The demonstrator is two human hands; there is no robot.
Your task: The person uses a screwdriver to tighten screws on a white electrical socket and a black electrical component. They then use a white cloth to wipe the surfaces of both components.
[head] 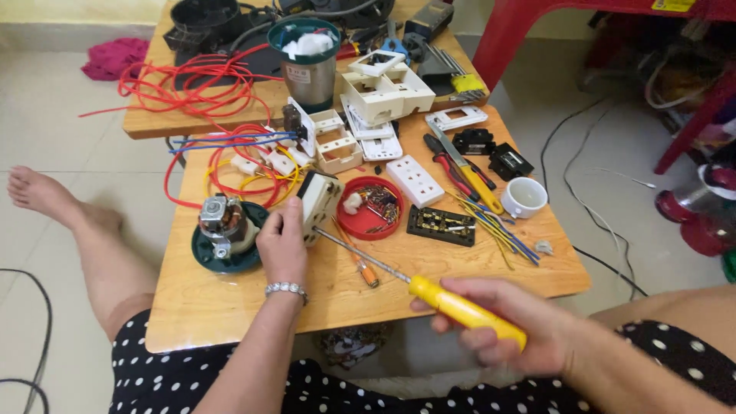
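Note:
My left hand (pixel 282 244), with a silver bracelet at the wrist, grips a cream switch box (pixel 319 201) standing on edge on the low wooden table (pixel 230 307). My right hand (pixel 510 322) holds a yellow-handled screwdriver (pixel 460 307); its steel shaft reaches up-left and its tip touches the box's side. A small motor on a dark green base (pixel 226 230) sits just left of my left hand. Red, yellow and blue wires (pixel 230 165) trail from behind the box.
A red lid of small screws (pixel 372 207), a white socket plate (pixel 415 181), a black terminal block (pixel 441 225), pliers (pixel 448 170), a white cup (pixel 524 197), an orange small screwdriver (pixel 360 264) and a steel jar (pixel 308 61) crowd the table. A red stool (pixel 537 23) stands at right.

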